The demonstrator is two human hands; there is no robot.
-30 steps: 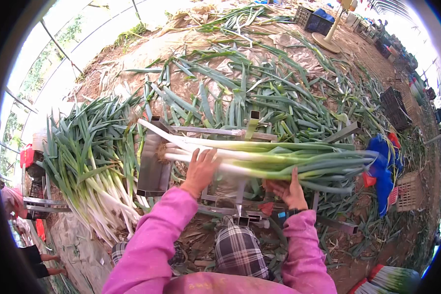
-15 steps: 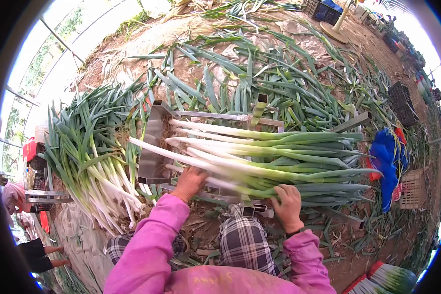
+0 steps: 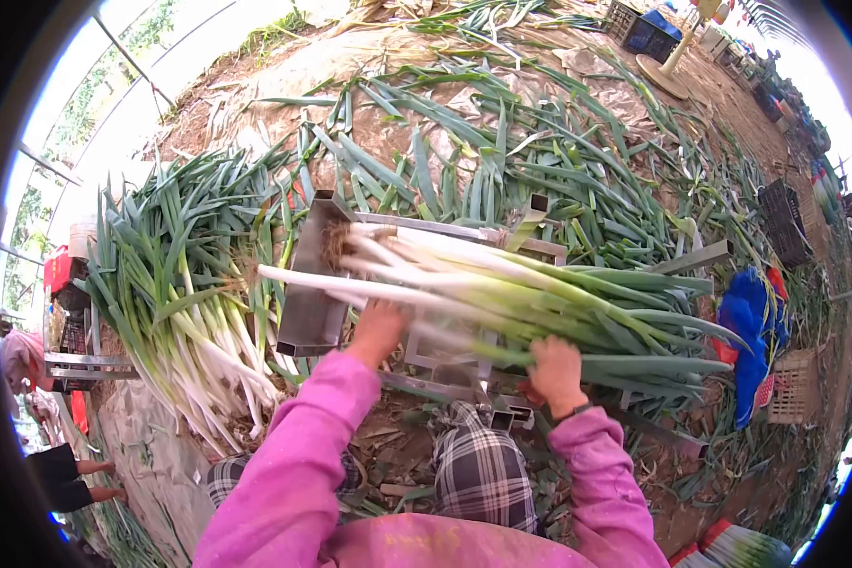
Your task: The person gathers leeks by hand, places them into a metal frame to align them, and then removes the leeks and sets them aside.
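A row of long green onions [image 3: 483,284] lies across a metal frame [image 3: 454,369], white stems to the left and green leaves to the right. My left hand [image 3: 381,331] is smeared by motion but is closed around white stems on the near side. Farther right, my right hand [image 3: 556,371] has its fingers curled round the green part of the near onions. The roots sit against an upright metal end plate [image 3: 305,293]. One onion sticks out leftward past this plate.
Left of the frame lies a big pile of green onions [image 3: 194,312]. Loose cut leaves [image 3: 577,189] cover the ground beyond. To the right are blue cloth [image 3: 750,331], a tan crate [image 3: 793,388] and a black crate [image 3: 784,222]. Another person's legs [image 3: 99,481] show at lower left.
The near onions have moved away from me and bunched against the others, baring part of the frame. My left hand has moved slightly right and away. The view has shifted a little.
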